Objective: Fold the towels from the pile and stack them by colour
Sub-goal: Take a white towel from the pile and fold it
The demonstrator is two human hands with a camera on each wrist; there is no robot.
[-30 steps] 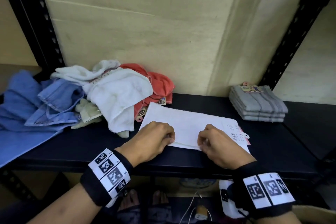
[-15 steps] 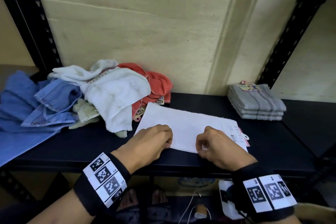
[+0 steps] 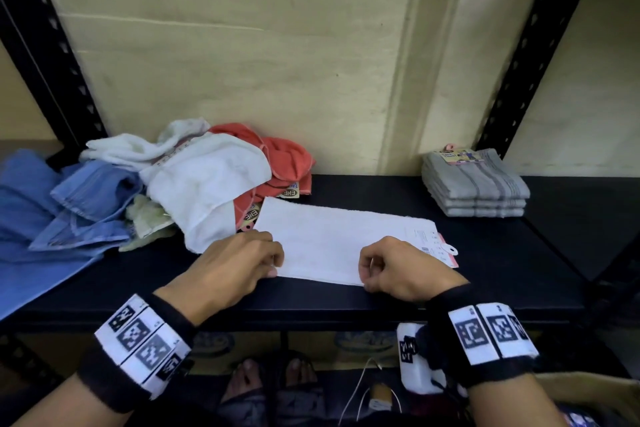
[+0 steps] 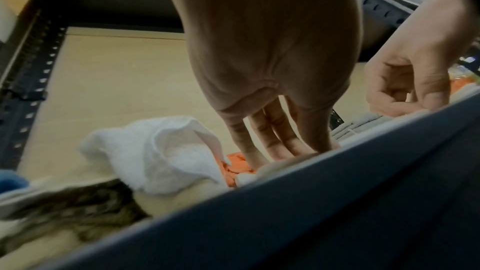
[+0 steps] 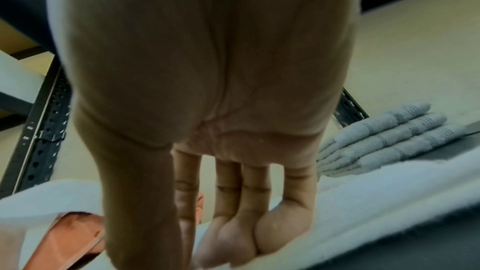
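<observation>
**A:** Where's the towel in hand?

**B:** The white towel (image 3: 341,241) lies flat as a long strip on the dark shelf (image 3: 485,274), its near edge close to the shelf's front lip. The left hand (image 3: 239,262) has curled fingers pinching that near edge at the left end; the right hand (image 3: 403,269) pinches it nearer the middle, right of centre. From the right wrist view the fingertips (image 5: 233,239) are tucked down onto the cloth, though I can't quite tell how much of it lies under them.

**A:** How will it behave?

**B:** Light and limp, I'd judge, with no stiffness to carry a fold by itself. Terry grips well enough, so slipping is unlikely; sagging is the worry. Best held at the corners or along one edge with both hands, so the edge travels straight. The paper tag (image 3: 440,248) at the right end hangs loose (it may poke out of the fold).

**A:** Room to work?

**B:** Open shelf lies behind and to the right, up to the grey stack (image 3: 476,189), which sits well apart. On the left it's tighter: the pile (image 3: 194,184) of white, coral and blue towels touches the strip's far left corner. Folding rightward or away looks safest.
</observation>
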